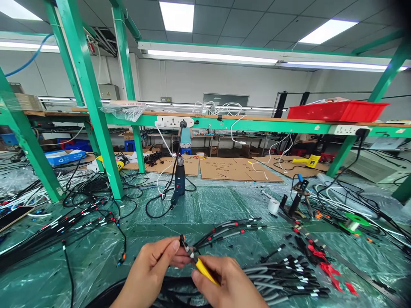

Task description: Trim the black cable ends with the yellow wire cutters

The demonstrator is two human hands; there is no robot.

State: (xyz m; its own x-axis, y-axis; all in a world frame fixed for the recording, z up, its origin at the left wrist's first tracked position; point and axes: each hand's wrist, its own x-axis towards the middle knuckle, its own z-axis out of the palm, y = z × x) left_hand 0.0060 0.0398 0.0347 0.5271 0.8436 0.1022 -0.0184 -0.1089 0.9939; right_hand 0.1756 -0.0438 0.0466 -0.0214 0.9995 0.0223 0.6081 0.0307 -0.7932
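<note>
My left hand (157,263) pinches a small black cable end (182,239) between thumb and fingers. Closed around a pair of yellow-handled pliers (205,270), my right hand (227,278) keeps the tool's metal jaws against or close beside that cable end. Whether the jaws grip it, I cannot tell. Just behind the hands lie grey cables (221,231) with red and white marks. To the right of my right hand is a bundle of grey cables (282,278) with black ends and white bands. Black cables (173,288) run beneath both hands.
A heat gun (180,179) stands upright behind the hands. Tangled black cables (80,218) cover the left side. At right are a solder spool (353,223), a white roll (273,207), red scraps (329,269) and a metal strip (353,267). Green posts (93,107) rise at left.
</note>
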